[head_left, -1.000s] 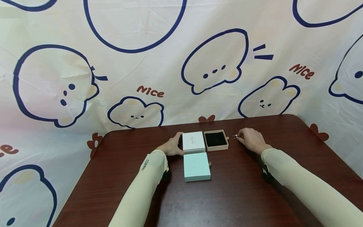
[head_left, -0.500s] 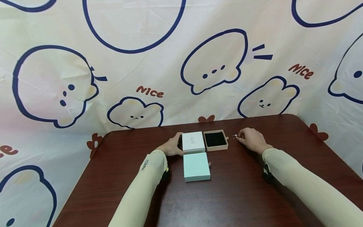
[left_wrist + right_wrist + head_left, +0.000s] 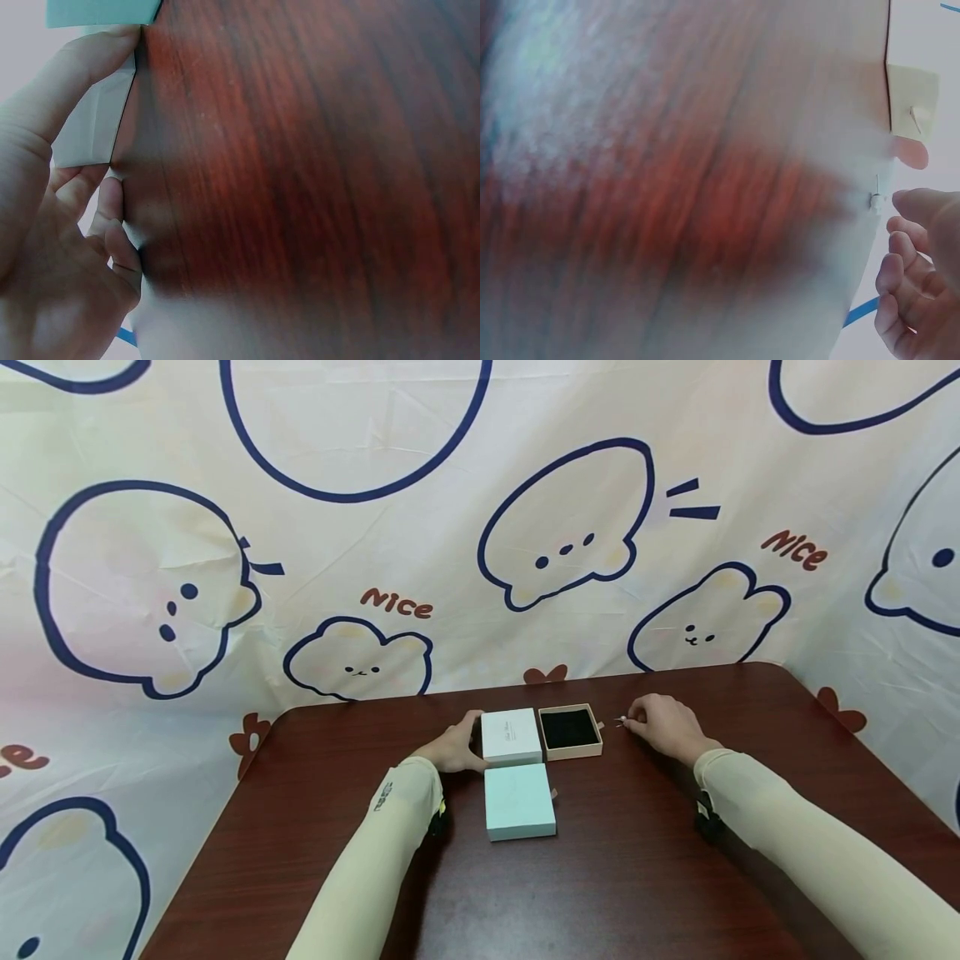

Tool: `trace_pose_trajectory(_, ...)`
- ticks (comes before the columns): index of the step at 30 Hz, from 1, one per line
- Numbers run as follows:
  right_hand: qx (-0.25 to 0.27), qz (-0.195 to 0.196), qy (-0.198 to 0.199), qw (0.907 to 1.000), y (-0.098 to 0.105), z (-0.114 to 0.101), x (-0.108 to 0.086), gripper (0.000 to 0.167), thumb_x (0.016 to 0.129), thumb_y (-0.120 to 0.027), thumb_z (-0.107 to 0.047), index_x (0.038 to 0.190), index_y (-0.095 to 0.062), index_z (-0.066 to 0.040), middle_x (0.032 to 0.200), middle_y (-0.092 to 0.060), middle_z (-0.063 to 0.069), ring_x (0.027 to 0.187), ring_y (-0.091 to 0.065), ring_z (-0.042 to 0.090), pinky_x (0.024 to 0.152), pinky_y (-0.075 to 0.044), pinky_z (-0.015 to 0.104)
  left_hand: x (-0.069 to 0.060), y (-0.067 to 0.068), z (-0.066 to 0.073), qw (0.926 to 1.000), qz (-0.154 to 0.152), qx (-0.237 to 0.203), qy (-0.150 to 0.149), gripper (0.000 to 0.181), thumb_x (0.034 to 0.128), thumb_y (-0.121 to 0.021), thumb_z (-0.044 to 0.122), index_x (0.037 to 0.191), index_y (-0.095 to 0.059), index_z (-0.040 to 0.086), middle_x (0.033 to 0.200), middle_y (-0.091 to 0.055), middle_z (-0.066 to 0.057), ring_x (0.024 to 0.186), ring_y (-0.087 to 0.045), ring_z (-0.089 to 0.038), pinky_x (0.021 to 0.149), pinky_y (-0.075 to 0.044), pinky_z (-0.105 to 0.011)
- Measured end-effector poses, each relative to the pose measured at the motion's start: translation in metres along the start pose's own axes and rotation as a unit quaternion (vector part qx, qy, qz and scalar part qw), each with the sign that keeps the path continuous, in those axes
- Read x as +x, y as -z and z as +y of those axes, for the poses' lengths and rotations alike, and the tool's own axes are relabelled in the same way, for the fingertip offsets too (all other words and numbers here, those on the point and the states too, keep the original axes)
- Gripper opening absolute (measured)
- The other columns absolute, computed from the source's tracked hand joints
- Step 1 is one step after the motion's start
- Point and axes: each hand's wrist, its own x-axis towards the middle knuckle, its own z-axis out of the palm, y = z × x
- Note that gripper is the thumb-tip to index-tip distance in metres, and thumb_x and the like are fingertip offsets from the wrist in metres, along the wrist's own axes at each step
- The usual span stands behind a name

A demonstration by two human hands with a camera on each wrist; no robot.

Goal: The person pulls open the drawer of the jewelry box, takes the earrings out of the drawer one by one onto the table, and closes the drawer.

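One square white card box with fine grey lettering (image 3: pixel 512 732) sits in the grasp of the left hand (image 3: pixel 452 746), the thumb set at its near left corner and the index finger at the far one, so the fingers are pinching its left end; the remaining left fingers curl loosely below. Just nearer the person than that thumb lies a square pale turquoise box with a small tab (image 3: pixel 520 802); I cannot tell whether the thumb touches it as well.

Beyond the left fingers, on the far side of the white box and just beside it, is an open shallow beige box with a black lining (image 3: pixel 570 732), its little pull tab facing the right fingers. The right hand (image 3: pixel 666 728) is to the right of that tab. Its thumb and index finger are spread a little apart, with the other fingers curled in. A tiny white bead-like piece with a thin pin (image 3: pixel 876 200) lies just off the right thumb tip, its pin pointing towards the beige box; whether thumb and piece meet, I cannot tell. All of this rests on a dark reddish-brown wood-grain worktop (image 3: pixel 600 877), and past both sets of fingers hangs a white cloth printed with blue-outlined animal faces (image 3: pixel 450 543)
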Motion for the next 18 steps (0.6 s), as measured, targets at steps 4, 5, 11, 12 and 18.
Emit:
trace_pose_trajectory(4,0.006,0.003,0.001,1.0,0.0,-0.002,0.0,0.02,0.095,-0.069,-0.021,0.1,-0.074,-0.003,0.086,-0.069,0.008,0.072,-0.058,0.019,0.062,-0.047,0.034,-0.001,0.0,0.001,1.0,0.001,0.003,0.001,0.102,0.0867,-0.08,0.017,0.161,-0.011,0.013,0.155,-0.038,-0.024,0.144,-0.037,-0.041,0.112,-0.037,-0.056)
trace_pose_trajectory(5,0.009,0.002,0.002,1.0,0.0,-0.003,0.001,0.02,0.096,-0.069,-0.021,0.101,-0.074,-0.003,0.087,-0.069,0.009,0.072,-0.058,0.019,0.062,-0.047,0.034,-0.001,0.0,0.001,1.0,0.001,0.004,0.003,0.101,0.0869,-0.08,0.017,0.161,-0.011,0.013,0.155,-0.038,-0.023,0.144,-0.037,-0.04,0.112,-0.037,-0.056)
trace_pose_trajectory(11,0.017,-0.004,0.007,0.9998,-0.001,-0.009,0.0,0.022,0.097,-0.067,-0.022,0.103,-0.074,-0.003,0.09,-0.07,0.009,0.074,-0.059,0.018,0.066,-0.05,0.035,-0.001,0.0,0.002,1.0,0.004,0.006,0.0,0.1,0.0872,-0.08,0.019,0.161,-0.013,0.014,0.154,-0.039,-0.022,0.143,-0.039,-0.039,0.111,-0.038,-0.056)
trace_pose_trajectory(12,0.017,-0.004,0.008,0.9998,-0.002,-0.01,0.0,0.022,0.097,-0.067,-0.022,0.103,-0.074,-0.003,0.09,-0.071,0.009,0.074,-0.059,0.018,0.066,-0.05,0.036,-0.002,0.0,0.002,1.0,0.004,0.005,0.0,0.1,0.0873,-0.08,0.019,0.161,-0.013,0.014,0.154,-0.039,-0.022,0.143,-0.039,-0.039,0.111,-0.038,-0.055)
trace_pose_trajectory(18,0.017,-0.002,0.006,0.9998,-0.005,-0.016,0.0,0.023,0.097,-0.066,-0.024,0.103,-0.075,-0.003,0.088,-0.071,0.008,0.074,-0.059,0.018,0.066,-0.049,0.035,-0.002,0.0,0.001,1.0,0.001,0.004,0.001,0.1,0.0875,-0.08,0.02,0.161,-0.012,0.014,0.155,-0.038,-0.023,0.143,-0.038,-0.04,0.111,-0.038,-0.055)
